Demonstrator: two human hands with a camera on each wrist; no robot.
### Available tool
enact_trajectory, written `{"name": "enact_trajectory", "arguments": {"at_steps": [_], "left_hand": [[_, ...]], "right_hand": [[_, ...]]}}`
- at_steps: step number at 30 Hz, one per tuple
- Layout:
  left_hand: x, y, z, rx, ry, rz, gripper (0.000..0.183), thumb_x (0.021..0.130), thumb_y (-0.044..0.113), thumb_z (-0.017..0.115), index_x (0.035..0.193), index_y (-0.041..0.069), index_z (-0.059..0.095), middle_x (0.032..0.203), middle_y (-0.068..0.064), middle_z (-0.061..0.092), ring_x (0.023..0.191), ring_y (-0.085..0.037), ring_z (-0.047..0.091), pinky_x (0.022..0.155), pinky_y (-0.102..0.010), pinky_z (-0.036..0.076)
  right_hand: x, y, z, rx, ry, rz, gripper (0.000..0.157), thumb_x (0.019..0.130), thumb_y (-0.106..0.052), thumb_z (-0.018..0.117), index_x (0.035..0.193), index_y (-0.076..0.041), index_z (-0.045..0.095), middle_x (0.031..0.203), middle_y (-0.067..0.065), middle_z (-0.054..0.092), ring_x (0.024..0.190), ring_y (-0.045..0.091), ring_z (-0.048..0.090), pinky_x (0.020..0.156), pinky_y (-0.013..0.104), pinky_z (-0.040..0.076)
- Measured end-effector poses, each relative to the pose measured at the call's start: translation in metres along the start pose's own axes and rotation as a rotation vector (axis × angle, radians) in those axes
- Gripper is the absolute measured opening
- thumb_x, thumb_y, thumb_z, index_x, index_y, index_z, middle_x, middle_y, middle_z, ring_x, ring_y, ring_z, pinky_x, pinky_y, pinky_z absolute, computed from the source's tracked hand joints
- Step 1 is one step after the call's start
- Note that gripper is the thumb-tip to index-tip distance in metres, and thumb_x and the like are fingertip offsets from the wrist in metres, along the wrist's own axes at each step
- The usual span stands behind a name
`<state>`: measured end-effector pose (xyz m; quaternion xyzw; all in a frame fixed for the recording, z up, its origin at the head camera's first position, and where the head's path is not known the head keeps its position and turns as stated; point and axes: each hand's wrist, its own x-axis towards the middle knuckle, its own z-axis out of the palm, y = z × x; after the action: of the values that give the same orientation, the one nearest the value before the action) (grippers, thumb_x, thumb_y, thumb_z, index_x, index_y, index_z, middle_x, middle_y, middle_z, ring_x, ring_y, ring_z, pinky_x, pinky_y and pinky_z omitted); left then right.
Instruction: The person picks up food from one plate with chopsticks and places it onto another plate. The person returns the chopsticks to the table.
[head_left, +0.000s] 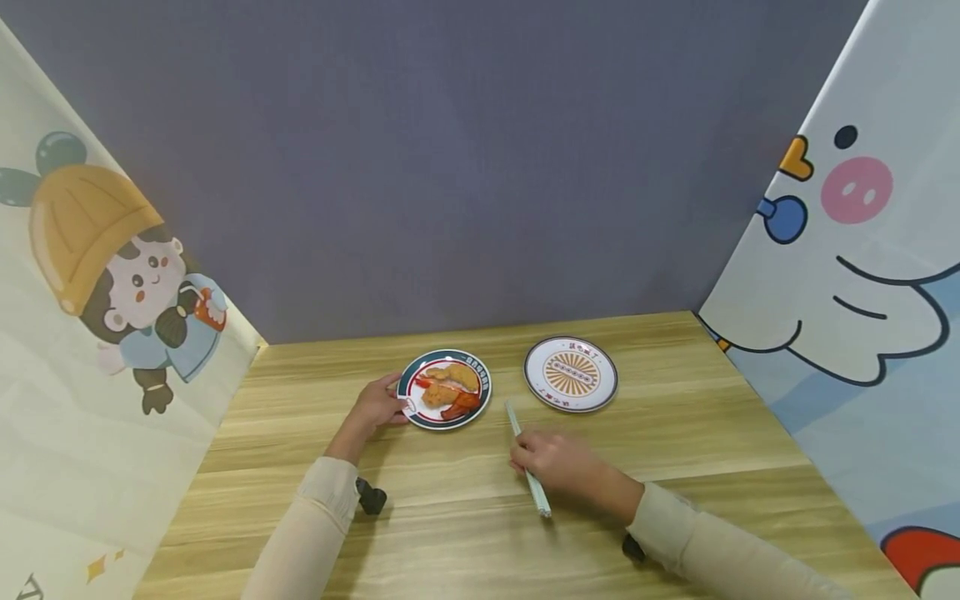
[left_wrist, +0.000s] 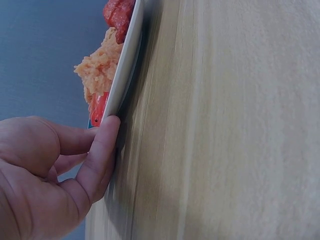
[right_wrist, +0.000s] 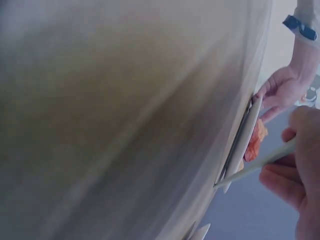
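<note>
At the plate with the dark green rim (head_left: 404, 382), my left hand (head_left: 377, 405) pinches the left edge between thumb and fingers. Golden fried food pieces (left_wrist: 100, 67) and reddish-brown pieces (head_left: 461, 406) lie on that plate. My right hand (head_left: 561, 461), slightly blurred, grips pale green chopsticks (head_left: 537, 497) lying close together. Their far tips point toward the gap between the plates, and in the right wrist view the chopstick tip (right_wrist: 225, 182) overlaps the food plate's edge. A white plate (head_left: 536, 373) with an orange sunburst print stands to the right, bearing no food.
The wooden table (head_left: 450, 525) carries both plates near its back edge, below a grey-blue panel (head_left: 480, 183). Printed cartoon panels flank it on the left (head_left: 187, 467) and right (head_left: 840, 333). A dark device (head_left: 371, 497) sits at my left wrist.
</note>
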<state>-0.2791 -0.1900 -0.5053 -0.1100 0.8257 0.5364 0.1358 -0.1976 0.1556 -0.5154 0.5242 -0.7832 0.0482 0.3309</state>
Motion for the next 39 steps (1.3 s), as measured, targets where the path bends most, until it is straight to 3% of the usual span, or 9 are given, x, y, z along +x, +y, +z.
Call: {"name": "enact_trajectory", "arguments": {"at_steps": [3,6,10,24,34,39], "left_hand": [[0.0,0.001,0.0,0.008,-0.003,0.006,0.067,0.097,-0.006,0.057,0.159,0.007,0.033,0.129,-0.029,0.057,0.072,-0.014,0.066,0.066,-0.028,0.067],[0.0,0.001,0.0,0.006,-0.004,0.009,0.067,0.097,-0.007,0.058,0.158,0.005,0.034,0.129,-0.029,0.059,0.072,-0.014,0.067,0.065,-0.029,0.068],[0.0,0.0,0.0,-0.004,-0.003,0.007,0.068,0.096,-0.007,0.058,0.158,0.005,0.033,0.128,-0.029,0.06,0.07,-0.013,0.067,0.065,-0.03,0.068],[0.0,0.0,0.001,0.006,0.006,0.01,0.067,0.096,-0.007,0.057,0.158,0.006,0.034,0.124,-0.028,0.062,0.07,-0.014,0.067,0.064,-0.03,0.068],[-0.003,0.001,0.001,0.01,0.016,0.014,0.067,0.096,-0.007,0.058,0.158,0.007,0.035,0.121,-0.026,0.061,0.069,-0.013,0.066,0.064,-0.029,0.067],[-0.003,0.001,0.0,0.019,0.017,0.002,0.069,0.095,-0.007,0.059,0.158,0.008,0.035,0.119,-0.023,0.058,0.068,-0.013,0.065,0.063,-0.029,0.067]], "right_hand": [[0.0,-0.007,-0.003,0.002,-0.096,0.049,0.013,0.084,-0.025,0.077,0.083,-0.019,0.065,0.089,0.0,0.066,0.067,0.011,0.062,0.048,0.019,0.052],[0.001,-0.014,-0.006,-0.01,-0.191,0.086,0.013,0.08,-0.018,0.077,0.083,-0.018,0.065,0.089,0.0,0.063,0.064,0.01,0.058,0.042,0.018,0.047],[0.002,-0.019,-0.005,-0.015,-0.273,0.11,0.012,0.079,-0.007,0.074,0.085,-0.015,0.068,0.091,0.001,0.063,0.066,0.01,0.06,0.045,0.019,0.052],[-0.004,-0.026,-0.001,0.089,-0.353,0.179,0.013,0.08,-0.004,0.074,0.084,-0.016,0.07,0.098,0.004,0.065,0.079,0.013,0.065,0.061,0.024,0.061],[-0.007,-0.028,0.001,0.117,-0.32,0.175,0.016,0.079,-0.004,0.074,0.08,-0.017,0.063,0.083,-0.002,0.054,0.068,0.007,0.053,0.051,0.02,0.051],[-0.009,-0.032,0.0,0.113,-0.348,0.208,0.014,0.083,-0.006,0.073,0.083,-0.016,0.063,0.079,-0.003,0.052,0.066,0.007,0.052,0.049,0.02,0.05]]}}
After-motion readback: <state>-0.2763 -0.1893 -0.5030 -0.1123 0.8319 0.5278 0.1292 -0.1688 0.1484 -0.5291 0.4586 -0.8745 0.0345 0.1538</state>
